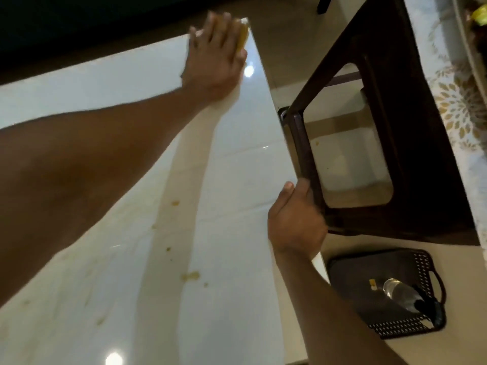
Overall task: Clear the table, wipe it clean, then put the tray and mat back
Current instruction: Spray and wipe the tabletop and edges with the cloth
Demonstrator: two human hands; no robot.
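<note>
While your left hand [214, 57] presses a yellow cloth [59, 38] flat against the far corner of the glossy white counter [237, 180], your right hand [296, 219] curls its fingers round the rim of a dark plastic chair [382, 127] standing just beside the counter's right edge. The left fingers lie spread and nearly straight over the cloth, which shows only as a thin yellow strip past the fingertips; it looks soft and light, the kind of thing that bunches under a push, so a flat palm on top seems the better hold. The polished counter reflects the ceiling lights and is probably slick where damp. Yellowish food smears [190, 275] dot the near half of the counter, well apart from the cloth and under your outstretched left forearm, so the wiping looks far from finished. Down on the floor to your right, below the right wrist, sits the dark perforated tray [427, 262] with a steel glass [398, 291] lying in it; it appears light and rigid, and its looped side handle offers the natural grip, though the loose glass may roll when you lift it. No mat can be made out with any certainty.
</note>
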